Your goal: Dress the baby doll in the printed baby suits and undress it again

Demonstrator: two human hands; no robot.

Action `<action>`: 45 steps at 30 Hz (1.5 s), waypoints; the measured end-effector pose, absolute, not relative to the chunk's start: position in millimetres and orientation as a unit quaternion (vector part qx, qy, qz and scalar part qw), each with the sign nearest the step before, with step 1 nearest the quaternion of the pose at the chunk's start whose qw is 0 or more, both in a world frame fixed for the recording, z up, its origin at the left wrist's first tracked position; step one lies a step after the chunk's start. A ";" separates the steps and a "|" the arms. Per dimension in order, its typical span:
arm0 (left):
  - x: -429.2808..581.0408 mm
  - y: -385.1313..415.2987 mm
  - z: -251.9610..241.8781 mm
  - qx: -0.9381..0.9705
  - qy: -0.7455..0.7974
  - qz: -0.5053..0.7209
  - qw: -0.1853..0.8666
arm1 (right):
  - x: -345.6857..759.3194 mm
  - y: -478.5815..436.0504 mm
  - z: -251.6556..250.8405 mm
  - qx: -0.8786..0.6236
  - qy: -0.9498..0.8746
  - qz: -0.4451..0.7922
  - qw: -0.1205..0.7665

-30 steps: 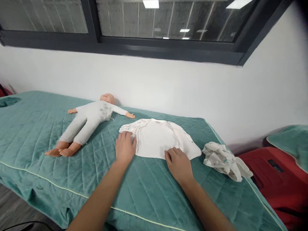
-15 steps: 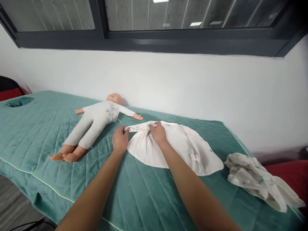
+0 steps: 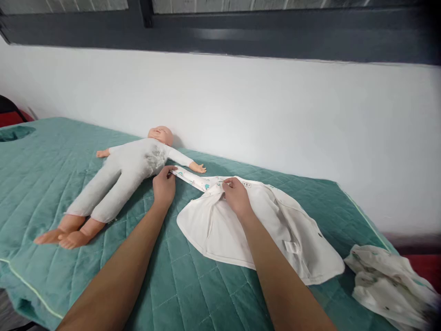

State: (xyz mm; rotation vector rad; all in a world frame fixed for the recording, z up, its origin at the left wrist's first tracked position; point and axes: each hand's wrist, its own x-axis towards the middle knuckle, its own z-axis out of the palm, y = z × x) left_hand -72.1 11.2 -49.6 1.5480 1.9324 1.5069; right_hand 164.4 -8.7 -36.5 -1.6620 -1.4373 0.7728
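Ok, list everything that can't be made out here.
In the head view:
Print on the small label of the white garment: too small.
Cloth beneath the right forearm: covered by it.
Underside of the doll: against the green cover.
Crumpled garment: folds hide its shape.
Red object: cut off, left edge.

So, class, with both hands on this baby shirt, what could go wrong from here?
1. The left hand pinches the end of the printed sleeve near the baby doll's frayed patch, so loose fibres might catch.
2. The right hand grips gathered fabric of the baby shirt; a hard pull could deepen the creases.
3. The crumpled printed garment lies at the green quilted cover's right edge and might slip off if nudged.
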 end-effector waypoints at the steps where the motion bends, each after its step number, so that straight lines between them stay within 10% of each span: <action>1: -72.8 11.6 -50.3 0.530 0.671 0.507 0.112 | 163.7 -8.4 -36.7 -0.655 -0.569 0.306 0.392; 30: -59.2 -9.7 -44.8 0.579 0.773 0.260 0.015 | 166.9 -9.6 -44.5 -0.645 -0.600 0.270 0.389; 45: -58.0 -33.7 -45.5 0.582 0.724 0.370 -0.003 | 167.8 -6.1 -48.1 -0.636 -0.569 0.305 0.424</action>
